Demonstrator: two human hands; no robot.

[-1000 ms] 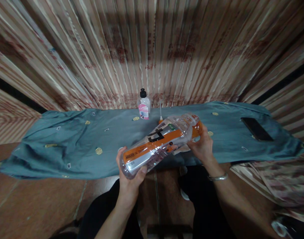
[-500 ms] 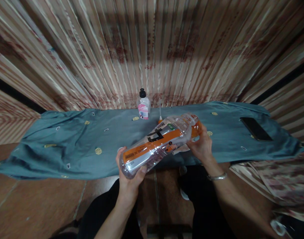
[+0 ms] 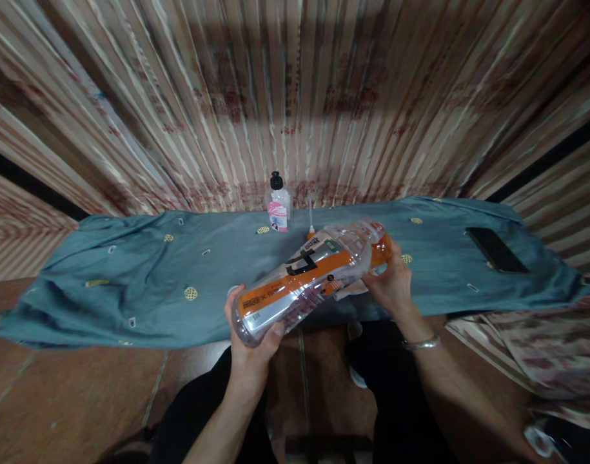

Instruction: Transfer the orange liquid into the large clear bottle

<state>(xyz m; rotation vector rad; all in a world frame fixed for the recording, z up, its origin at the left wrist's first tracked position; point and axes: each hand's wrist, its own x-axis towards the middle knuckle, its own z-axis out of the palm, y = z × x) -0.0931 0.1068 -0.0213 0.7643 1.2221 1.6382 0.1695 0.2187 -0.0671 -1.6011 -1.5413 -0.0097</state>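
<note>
A large clear plastic bottle (image 3: 299,277) with an orange and silver label lies slantwise in the air between my hands, its neck end up to the right. My left hand (image 3: 253,348) is wrapped round its base, thumb on the near side. At the neck end, my right hand (image 3: 391,277) closes on the bottle by an orange part; some of those fingers are hidden behind it. Behind the bottle, a thin pale tube (image 3: 311,216) with an orange base sticks up, mostly hidden. Under the neck end lies a whitish piece (image 3: 351,290), perhaps paper or cloth.
A small clear bottle (image 3: 278,206) with a black cap and pink label stands at the back of the teal cloth (image 3: 149,277) covering the table. To the right lies a black phone (image 3: 496,250). A pleated curtain (image 3: 295,109) hangs close behind the table.
</note>
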